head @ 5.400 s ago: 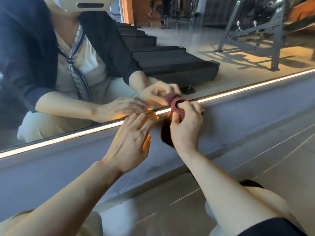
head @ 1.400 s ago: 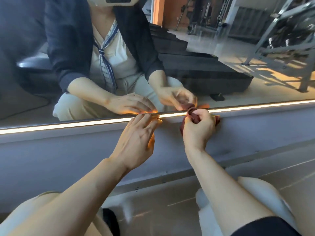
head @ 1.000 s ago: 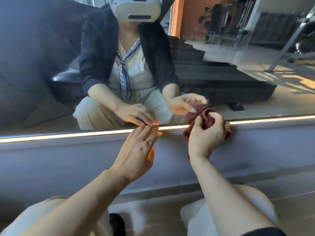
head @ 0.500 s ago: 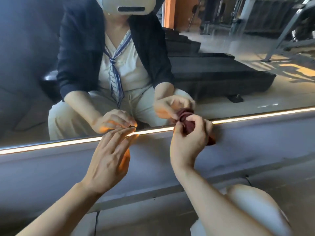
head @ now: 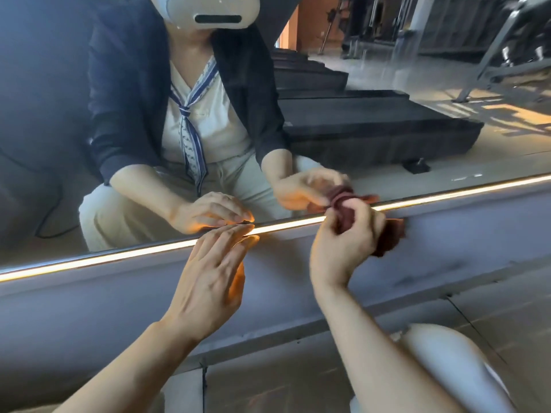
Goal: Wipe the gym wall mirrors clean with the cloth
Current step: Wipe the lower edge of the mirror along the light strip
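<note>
We see the right hand (head: 343,242) curled tight around the bunched dark red cloth (head: 387,236), pressing it against the bottom edge of the mirror (head: 387,129), right of centre. The cloth is crumpled, with folds showing above the fingers and a flap to the right. The left hand (head: 211,281) lies flat, fingers straight, fingertips (head: 238,231) touching the lit strip (head: 119,257).

A gym: a floor-level wall mirror (head: 387,55) with a lit strip (head: 119,256) along its bottom edge reflects black treadmill decks (head: 372,126), a grey steel machine frame (head: 492,46) and sunlit flooring.
</note>
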A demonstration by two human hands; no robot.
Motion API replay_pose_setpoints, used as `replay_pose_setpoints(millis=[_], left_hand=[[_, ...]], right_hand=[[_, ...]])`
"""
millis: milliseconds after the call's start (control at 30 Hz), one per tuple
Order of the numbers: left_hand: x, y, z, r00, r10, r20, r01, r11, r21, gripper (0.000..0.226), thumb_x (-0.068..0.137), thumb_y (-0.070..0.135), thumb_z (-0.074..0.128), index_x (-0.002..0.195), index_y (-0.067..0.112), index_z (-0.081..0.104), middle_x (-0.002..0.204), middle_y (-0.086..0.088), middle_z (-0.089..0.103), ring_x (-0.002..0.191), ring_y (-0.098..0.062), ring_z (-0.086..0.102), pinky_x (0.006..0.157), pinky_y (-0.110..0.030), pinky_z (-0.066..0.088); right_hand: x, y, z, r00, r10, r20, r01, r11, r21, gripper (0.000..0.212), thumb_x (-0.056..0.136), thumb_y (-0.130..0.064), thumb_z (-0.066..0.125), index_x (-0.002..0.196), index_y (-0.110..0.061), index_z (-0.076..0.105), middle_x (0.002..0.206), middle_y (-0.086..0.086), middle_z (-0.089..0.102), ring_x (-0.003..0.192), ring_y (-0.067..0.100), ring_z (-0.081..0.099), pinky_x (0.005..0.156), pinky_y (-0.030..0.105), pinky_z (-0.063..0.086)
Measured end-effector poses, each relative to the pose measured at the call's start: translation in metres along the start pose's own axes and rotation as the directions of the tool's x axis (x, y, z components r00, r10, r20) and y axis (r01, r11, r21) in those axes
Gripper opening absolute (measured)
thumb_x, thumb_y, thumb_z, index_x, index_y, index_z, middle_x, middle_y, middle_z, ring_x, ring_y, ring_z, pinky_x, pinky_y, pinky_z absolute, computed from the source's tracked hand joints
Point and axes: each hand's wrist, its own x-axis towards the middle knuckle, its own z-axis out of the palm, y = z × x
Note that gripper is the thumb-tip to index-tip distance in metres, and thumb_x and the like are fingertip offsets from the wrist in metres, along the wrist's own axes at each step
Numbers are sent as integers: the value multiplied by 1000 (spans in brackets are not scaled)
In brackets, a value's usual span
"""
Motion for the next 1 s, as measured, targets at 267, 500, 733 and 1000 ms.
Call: replay_pose_setpoints(millis=[267,500,733,1000], left_hand=[[-5,-15,-8,997,67,42,-67,998,-10,47,79,-5,55,124,1,64,134,-16,59,122,-34,52,110,-36,33],[-16,-27,-13,991,106,77,-105,994,-17,46,78,-5,55,123,2,65,131,-15,60,123,-33,52,112,-33,30],[-17,-34,-21,987,123,100,-118,992,-51,46,78,-6,56,122,1,65,133,-17,58,122,-37,54,108,-40,37],[-25,-41,-33,986,133,102,-127,990,-60,44,79,-2,55,122,1,65,130,-16,59,120,-36,54,108,-39,36]], right_hand=[[-2,-6,-13,995,-4,104,9,999,-44,18,80,5,71,96,-2,71,105,11,57,94,26,59,83,-1,33],[-63,-17,2,899,-293,324,303,953,21,13,79,-5,66,91,-3,68,101,13,58,91,26,57,88,25,45],[-32,-11,1,993,115,-22,-115,993,-15,26,88,2,65,113,-3,61,110,8,57,104,25,56,86,12,36],[-101,-20,8,957,-51,286,68,997,-48,25,79,11,67,91,-11,65,101,6,52,87,9,48,84,6,39]])
